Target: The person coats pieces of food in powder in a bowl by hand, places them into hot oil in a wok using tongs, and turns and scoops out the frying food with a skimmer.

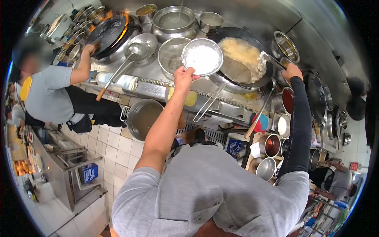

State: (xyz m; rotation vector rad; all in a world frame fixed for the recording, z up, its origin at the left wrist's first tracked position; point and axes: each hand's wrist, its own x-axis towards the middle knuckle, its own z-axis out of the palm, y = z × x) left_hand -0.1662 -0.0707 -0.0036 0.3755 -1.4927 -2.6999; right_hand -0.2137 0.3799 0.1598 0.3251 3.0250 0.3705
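My left hand is closed on the rim of a round metal bowl with white powder in it, held up beside a wok. My right hand grips metal tongs. At their tips, a piece of food coated in white hangs at the wok's right side, partly over the oil. Pale foam bubbles across the oil in the dark wok. Behind the bowl, a round wire strainer is partly hidden. A wire-handled skimmer leans on the wok's front rim.
At left a co-worker holds a flaming wok. A perforated strainer and a ladle lie between the woks. A large pot stands on the floor. Sauce containers line the right.
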